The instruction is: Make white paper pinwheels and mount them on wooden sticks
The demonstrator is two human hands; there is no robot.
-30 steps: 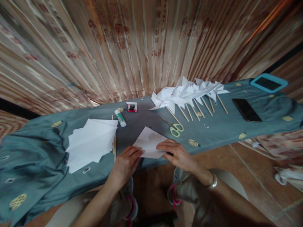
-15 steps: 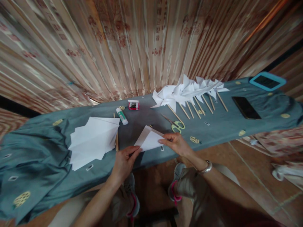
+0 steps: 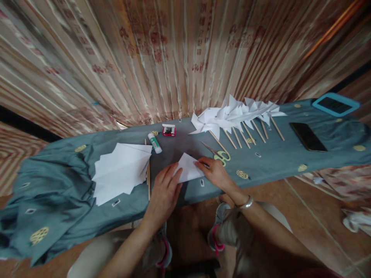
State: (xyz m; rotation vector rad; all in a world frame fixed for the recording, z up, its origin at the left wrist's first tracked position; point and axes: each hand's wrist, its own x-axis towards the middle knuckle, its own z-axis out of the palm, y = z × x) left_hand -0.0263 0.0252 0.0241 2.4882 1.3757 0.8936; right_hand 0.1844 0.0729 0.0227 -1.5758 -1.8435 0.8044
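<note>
A white sheet of paper (image 3: 189, 168), folded to a triangular shape, lies low over the cloth in front of me. My left hand (image 3: 165, 187) rests on its left corner, fingers bent over the edge. At the opposite corner my right hand (image 3: 213, 172) pinches the paper between thumb and fingers; a small dark thing shows by those fingers, too unclear to name. Scissors (image 3: 218, 153) with yellow-green handles lie just beyond the right hand. To the left is a stack of white paper sheets (image 3: 120, 172), with thin wooden sticks (image 3: 148, 177) along its right side.
A glue stick (image 3: 155, 143) and an open red box (image 3: 169, 130) lie behind the paper. Several white paper pinwheels (image 3: 232, 116) on sticks lie in a row at the back. A black phone (image 3: 308, 136) and a blue-framed tablet (image 3: 336, 104) are at right on the green-grey cloth (image 3: 269, 164).
My left hand has moved further over the paper, and the flap that stood apart now lies over the rest. The whole view has shifted slightly.
</note>
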